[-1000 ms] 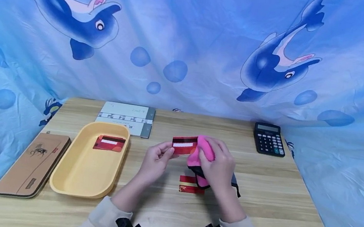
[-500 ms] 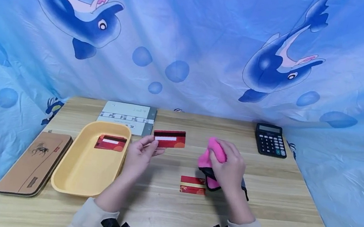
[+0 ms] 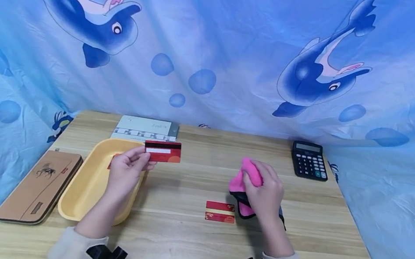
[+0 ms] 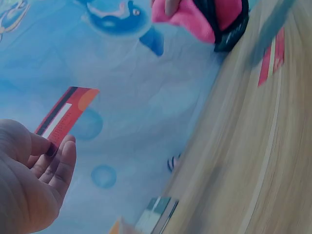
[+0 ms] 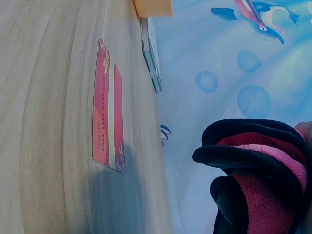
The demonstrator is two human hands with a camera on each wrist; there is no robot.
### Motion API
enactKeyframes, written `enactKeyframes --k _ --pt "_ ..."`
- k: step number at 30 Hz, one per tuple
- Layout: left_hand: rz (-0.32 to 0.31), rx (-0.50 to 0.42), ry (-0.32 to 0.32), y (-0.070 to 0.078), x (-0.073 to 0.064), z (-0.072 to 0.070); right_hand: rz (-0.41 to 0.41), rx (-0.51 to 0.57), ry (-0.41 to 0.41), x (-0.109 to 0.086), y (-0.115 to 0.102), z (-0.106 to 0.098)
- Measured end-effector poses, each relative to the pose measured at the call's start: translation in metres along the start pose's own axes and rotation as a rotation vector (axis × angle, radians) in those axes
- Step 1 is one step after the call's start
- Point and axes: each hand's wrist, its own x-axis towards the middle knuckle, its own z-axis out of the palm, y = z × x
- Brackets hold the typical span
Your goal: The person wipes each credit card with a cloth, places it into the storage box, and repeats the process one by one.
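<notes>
Between thumb and fingers, my left hand [image 3: 127,173] pinches a red card [image 3: 162,151] with a black stripe and a white strip, over the right rim of the yellow tray [image 3: 83,194]. The left wrist view shows the card [image 4: 66,114] by one end, its far end free. My right hand [image 3: 264,193] grips a bunched pink cloth [image 3: 238,185] with black edging, held above the table. In the right wrist view the cloth [image 5: 265,204] is folded over on itself. Another red card [image 3: 220,212] with a gold band lies flat on the table, left of the cloth.
A red card in the tray is mostly hidden behind my left hand. Left of the tray lies a brown wallet [image 3: 39,187]. A grey-white booklet [image 3: 145,129] lies behind it, and a black calculator [image 3: 309,160] sits at the back right. A blue dolphin curtain [image 3: 218,51] hangs behind.
My left hand has carried the striped card away from the pink cloth, leftward to the tray's right rim. The right hand with the cloth has shifted slightly right.
</notes>
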Motion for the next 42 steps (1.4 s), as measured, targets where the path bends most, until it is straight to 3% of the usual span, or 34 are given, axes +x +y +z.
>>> enactKeyframes --k 7,16,23,29,38,42 --pt "0.001 0.017 0.024 -0.006 0.008 -0.026 0.003 0.005 0.008 0.000 0.002 -0.001" --pt "-0.013 0.061 0.045 -0.017 0.020 -0.070 0.024 0.003 -0.001 -0.001 0.005 -0.003" --pt "-0.063 0.189 0.043 -0.031 0.025 -0.095 0.032 0.014 -0.015 -0.001 0.005 -0.002" --pt "-0.075 0.259 0.012 -0.039 0.028 -0.104 0.040 0.009 -0.017 -0.003 0.005 -0.002" --pt "-0.089 0.216 -0.027 -0.044 0.032 -0.108 0.042 0.005 -0.027 -0.004 0.004 0.000" --pt "-0.109 0.281 -0.028 -0.046 0.034 -0.109 0.043 0.004 -0.029 -0.004 0.004 0.001"
